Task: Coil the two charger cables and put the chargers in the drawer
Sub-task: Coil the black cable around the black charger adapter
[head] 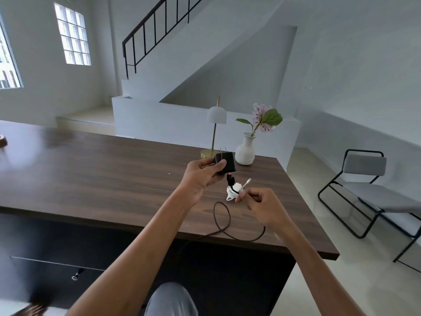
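Black and boxy, the black charger (225, 164) is sitting in our left hand (200, 176), which is closing around it above the table (102, 174), prongs pointing up and away from us. Its dark cable (224, 221) is dropping from the plug end, passing through our right hand (262, 205), which is pinching it between thumb and fingertips, and then looping loosely over the table edge toward the floor. None of it is wound yet.

Between our hands the white charger (234, 190) is lying on the wood with its cable already bundled around it, one connector end sticking up.

We are judging the black brick to be light and rigid, easy to hold by its flat sides, though smooth enough to slip if we tug hard. The cable is looking thin and limp, likely to spring out of a coil, so we are thinking of taking hold near the plug and wrapping in even turns.

Farther back, a white vase (245, 151) with a pink flower and a small lamp (216, 126) are standing near the table's far corner. The drawer (57, 270), below the tabletop to our left, is appearing shut.
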The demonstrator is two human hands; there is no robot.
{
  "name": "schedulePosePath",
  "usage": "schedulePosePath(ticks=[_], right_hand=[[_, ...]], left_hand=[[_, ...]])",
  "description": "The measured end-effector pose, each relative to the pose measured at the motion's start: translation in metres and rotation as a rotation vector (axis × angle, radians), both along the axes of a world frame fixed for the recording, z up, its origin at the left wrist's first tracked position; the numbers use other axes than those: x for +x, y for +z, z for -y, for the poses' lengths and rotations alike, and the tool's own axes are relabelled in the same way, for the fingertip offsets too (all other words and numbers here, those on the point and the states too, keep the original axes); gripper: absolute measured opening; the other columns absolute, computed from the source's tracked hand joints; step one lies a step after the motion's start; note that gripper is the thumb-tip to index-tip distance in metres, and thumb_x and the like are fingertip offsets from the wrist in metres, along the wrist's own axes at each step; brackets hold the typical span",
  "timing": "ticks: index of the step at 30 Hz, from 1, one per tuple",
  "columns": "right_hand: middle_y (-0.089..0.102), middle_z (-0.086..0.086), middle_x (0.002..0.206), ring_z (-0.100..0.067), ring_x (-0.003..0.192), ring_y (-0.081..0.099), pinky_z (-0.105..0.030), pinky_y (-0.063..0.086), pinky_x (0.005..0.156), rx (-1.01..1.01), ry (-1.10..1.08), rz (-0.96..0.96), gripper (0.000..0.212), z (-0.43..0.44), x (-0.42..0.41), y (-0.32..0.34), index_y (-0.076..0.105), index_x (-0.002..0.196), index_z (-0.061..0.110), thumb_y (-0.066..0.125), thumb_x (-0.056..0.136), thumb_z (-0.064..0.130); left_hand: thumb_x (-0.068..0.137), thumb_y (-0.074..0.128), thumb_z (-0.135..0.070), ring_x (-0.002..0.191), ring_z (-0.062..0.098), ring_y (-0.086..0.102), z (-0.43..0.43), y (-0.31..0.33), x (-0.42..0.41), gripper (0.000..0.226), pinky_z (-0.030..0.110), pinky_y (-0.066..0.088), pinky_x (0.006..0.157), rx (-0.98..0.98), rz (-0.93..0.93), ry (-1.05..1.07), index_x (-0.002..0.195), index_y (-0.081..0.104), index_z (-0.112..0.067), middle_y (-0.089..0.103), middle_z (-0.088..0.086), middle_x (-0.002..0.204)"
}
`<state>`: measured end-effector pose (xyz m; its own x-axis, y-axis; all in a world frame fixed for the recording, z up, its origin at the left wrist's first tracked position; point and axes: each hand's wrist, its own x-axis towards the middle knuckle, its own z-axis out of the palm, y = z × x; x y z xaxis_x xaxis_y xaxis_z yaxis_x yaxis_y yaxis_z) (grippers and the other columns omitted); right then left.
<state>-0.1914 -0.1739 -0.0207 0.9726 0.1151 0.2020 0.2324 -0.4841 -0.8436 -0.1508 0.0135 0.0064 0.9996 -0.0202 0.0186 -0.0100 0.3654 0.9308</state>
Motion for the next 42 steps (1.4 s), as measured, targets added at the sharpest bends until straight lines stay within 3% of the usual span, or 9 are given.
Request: schedulePosePath(ticks=[4, 10, 15, 19, 26, 30, 34, 36, 42], right_hand=[[0.056, 0.019, 0.045, 0.007, 0.044, 0.049, -0.010, 0.033, 0.050, -0.223, -0.006, 0.076, 0.028, -0.002, -0.005, 0.012, 0.080, 0.079, 0.018, 0.062, 0.098, 0.027], [0.044, 0.015, 0.038, -0.004, 0.038, 0.039, -0.015, 0.028, 0.049, -0.349, 0.088, 0.038, 0.029, 0.020, -0.015, 0.036, 0.079, 0.075, 0.020, 0.066, 0.094, 0.037], [0.076, 0.008, 0.080, -0.004, 0.075, 0.065, -0.028, 0.050, 0.079, -0.460, 0.210, 0.094, 0.012, 0.025, -0.020, 0.067, 0.081, 0.083, 0.029, 0.072, 0.090, 0.031], [0.077, 0.009, 0.079, -0.007, 0.084, 0.068, -0.033, 0.053, 0.086, -0.485, 0.171, 0.228, 0.012, 0.029, -0.016, 0.095, 0.081, 0.080, 0.027, 0.075, 0.088, 0.033], [0.069, 0.008, 0.059, 0.001, 0.056, 0.053, -0.022, 0.043, 0.065, -0.375, 0.096, 0.378, 0.016, 0.042, 0.000, 0.119, 0.077, 0.066, 0.026, 0.086, 0.074, 0.036], [0.073, -0.016, 0.073, -0.009, 0.064, 0.056, -0.026, 0.043, 0.069, -0.234, 0.096, 0.391, 0.036, 0.047, 0.014, 0.120, 0.080, 0.073, 0.013, 0.085, 0.065, 0.048], [0.061, 0.008, 0.055, 0.002, 0.049, 0.047, -0.009, 0.037, 0.057, -0.067, 0.107, 0.324, 0.030, 0.051, 0.024, 0.114, 0.077, 0.079, 0.003, 0.084, 0.077, 0.032], [0.048, 0.008, 0.049, -0.002, 0.043, 0.037, -0.011, 0.033, 0.049, 0.031, 0.107, 0.270, 0.031, 0.052, 0.029, 0.104, 0.075, 0.079, -0.002, 0.081, 0.080, 0.029], [0.046, 0.000, 0.057, -0.009, 0.045, 0.034, -0.022, 0.029, 0.044, 0.269, 0.061, 0.063, 0.027, 0.046, 0.023, 0.051, 0.076, 0.076, 0.019, 0.074, 0.076, 0.046]], left_hand=[[0.087, 0.078, -0.011, 0.096, 0.018, 0.076, 0.000, -0.001, -0.008, 0.032, 0.023, 0.062, 0.081, 0.222, 0.089, 0.081, 0.117, 0.072, -0.003, 0.078, 0.007, 0.103], [0.081, 0.084, -0.016, 0.093, 0.019, 0.076, -0.013, -0.001, 0.001, 0.026, 0.041, 0.060, 0.093, 0.387, 0.147, 0.346, 0.107, 0.078, -0.016, 0.077, 0.001, 0.102], [0.076, 0.089, -0.023, 0.095, 0.019, 0.076, -0.006, -0.005, -0.008, 0.043, 0.043, 0.059, 0.096, 0.569, 0.192, 0.236, 0.115, 0.077, -0.012, 0.078, 0.001, 0.107], [0.072, 0.091, -0.029, 0.095, 0.016, 0.076, 0.007, -0.006, -0.015, 0.045, 0.042, 0.059, 0.096, 0.675, 0.238, 0.115, 0.113, 0.078, -0.016, 0.080, -0.002, 0.102], [0.079, 0.085, -0.018, 0.090, 0.019, 0.078, 0.028, 0.005, -0.038, 0.028, 0.039, 0.060, 0.093, 0.681, 0.353, -0.078, 0.107, 0.079, -0.017, 0.081, 0.001, 0.095], [0.085, 0.080, -0.017, 0.096, 0.019, 0.078, 0.029, 0.008, -0.048, 0.035, 0.035, 0.059, 0.095, 0.585, 0.372, -0.189, 0.119, 0.076, -0.011, 0.081, 0.007, 0.102], [0.087, 0.077, -0.016, 0.105, 0.020, 0.075, 0.024, 0.016, -0.050, 0.036, 0.037, 0.056, 0.101, 0.510, 0.370, -0.272, 0.123, 0.073, -0.010, 0.079, 0.006, 0.109], [0.088, 0.076, -0.015, 0.106, 0.019, 0.075, 0.022, 0.019, -0.052, 0.037, 0.033, 0.056, 0.101, 0.505, 0.378, -0.307, 0.125, 0.072, -0.009, 0.079, 0.009, 0.109], [0.089, 0.074, -0.010, 0.107, 0.026, 0.074, 0.017, 0.016, -0.049, 0.037, 0.033, 0.056, 0.101, 0.310, 0.338, -0.283, 0.126, 0.071, -0.008, 0.078, 0.015, 0.110]])
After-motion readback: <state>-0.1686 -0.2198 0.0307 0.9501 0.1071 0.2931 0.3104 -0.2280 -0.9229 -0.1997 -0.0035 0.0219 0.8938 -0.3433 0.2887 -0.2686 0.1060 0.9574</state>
